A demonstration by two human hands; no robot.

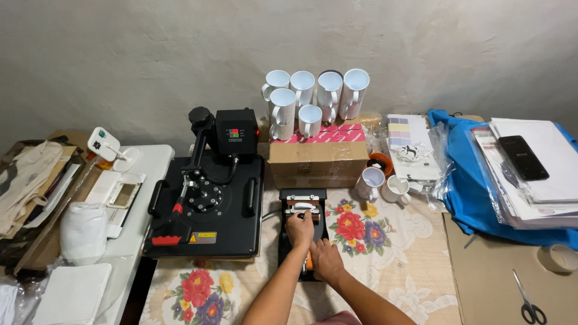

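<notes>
Both hands closed on small black mug press (303, 204), left hand (299, 230) on its knob, right hand (326, 259) gripping orange-handled lever (309, 262)

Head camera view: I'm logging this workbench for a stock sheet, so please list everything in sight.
Mug press: one, black, centre, under both hands.
Flat heat press: one, black, left of it.
Cardboard box: one, brown, behind the mug press.
Mugs on box: six, white.
Mugs on cloth: two, white, right of box.
Phone: one, black, on paper stack, right.
Scissors: one, black-handled, lower right.
Tape roll: one, beige, right edge.
Blue cloth: one, right.
Left hand: on the press lever.
Right hand: at the press's near end.
</notes>
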